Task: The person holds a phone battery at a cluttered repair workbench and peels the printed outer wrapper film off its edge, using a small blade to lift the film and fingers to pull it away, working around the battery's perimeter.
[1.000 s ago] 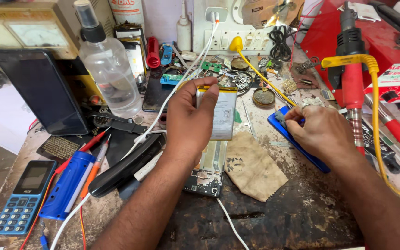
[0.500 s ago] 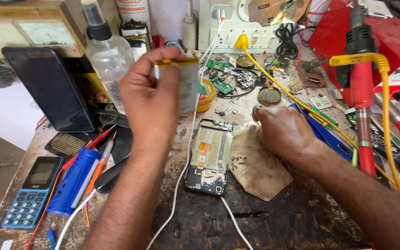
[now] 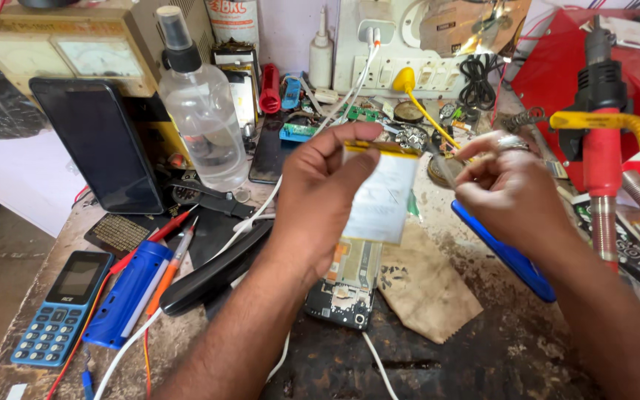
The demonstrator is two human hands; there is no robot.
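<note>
My left hand (image 3: 318, 198) holds a flat white phone battery (image 3: 383, 194) with a yellow top edge, upright above the bench. My right hand (image 3: 511, 185), with a ring on one finger, pinches a thin metal tool (image 3: 442, 164) whose tip is close to the battery's right edge. Below the battery lies an opened phone body (image 3: 346, 289), face down with its insides showing. Part of it is hidden by my left wrist. A brown scrap of paper (image 3: 427, 292) lies beside it, and a flat blue piece (image 3: 509, 259) lies under my right wrist.
A clear spray bottle (image 3: 203, 111) and a black phone (image 3: 98, 148) stand at the back left. A blue keypad phone (image 3: 61, 307) and a blue case (image 3: 129, 292) lie front left. A red hot-air gun (image 3: 601, 148) with a yellow cable is at the right, a power strip (image 3: 401, 70) behind.
My left hand has raised the battery off the opened phone and turned its face toward me. My right hand has left the bench top and come up beside the battery with the thin tool.
</note>
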